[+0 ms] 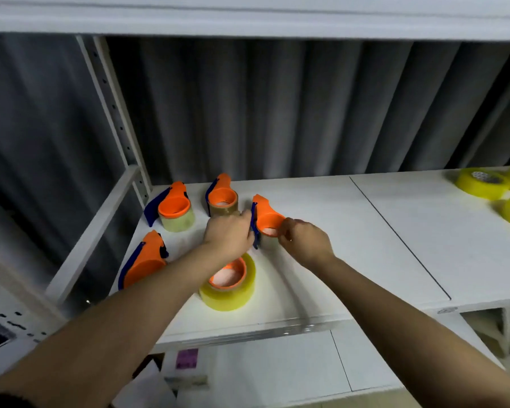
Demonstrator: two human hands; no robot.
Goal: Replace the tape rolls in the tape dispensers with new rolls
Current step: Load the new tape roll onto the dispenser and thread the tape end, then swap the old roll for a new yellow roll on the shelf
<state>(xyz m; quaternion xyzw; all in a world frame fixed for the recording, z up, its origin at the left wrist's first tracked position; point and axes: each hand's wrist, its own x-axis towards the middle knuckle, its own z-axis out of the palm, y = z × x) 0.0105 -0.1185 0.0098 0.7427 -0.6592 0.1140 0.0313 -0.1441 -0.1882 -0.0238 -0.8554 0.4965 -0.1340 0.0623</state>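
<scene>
Shelf [365, 245], left to right. Left of the held dispenser [265, 219] stand 3 others; a yellow roll [233, 293] lies before it. Left hand [228, 235] steadies its blue side, fingers curled, hiding the contact; right hand [302, 240] pinches the orange rim, seemingly to free the roll. Spare rolls [483, 184], far right, are cropped.

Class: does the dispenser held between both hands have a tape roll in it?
Yes: the dispenser has a pale roll showing beneath its orange hub.
</scene>
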